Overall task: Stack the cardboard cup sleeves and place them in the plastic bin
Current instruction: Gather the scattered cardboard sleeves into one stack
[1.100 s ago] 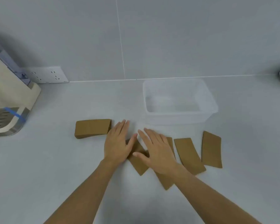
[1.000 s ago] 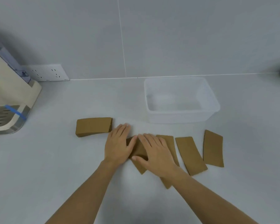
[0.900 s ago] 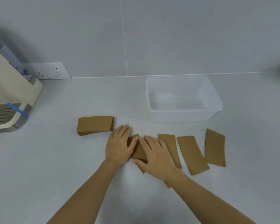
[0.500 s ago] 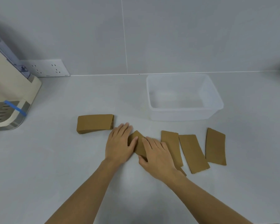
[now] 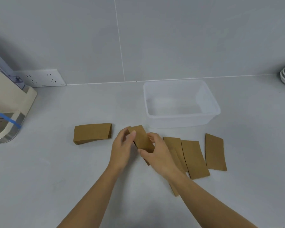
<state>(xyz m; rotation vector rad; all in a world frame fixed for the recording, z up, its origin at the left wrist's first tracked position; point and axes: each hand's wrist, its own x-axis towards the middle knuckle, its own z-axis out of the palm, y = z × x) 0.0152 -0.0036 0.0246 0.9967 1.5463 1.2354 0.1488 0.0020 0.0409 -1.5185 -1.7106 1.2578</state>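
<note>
Fingers (image 5: 133, 134) of both our hands pinch a sleeve (image 5: 142, 140) mid-gathering; next we likely add it to the stack (image 5: 92, 134).

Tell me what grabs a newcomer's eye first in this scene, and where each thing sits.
Both hands meet at the centre of the grey counter: the left hand and right hand hold a brown cardboard sleeve between them. A neat stack of sleeves lies to their left, loose sleeves fan out to the right. Behind, near the wall, the clear plastic bin holds no sleeves yet.
</note>
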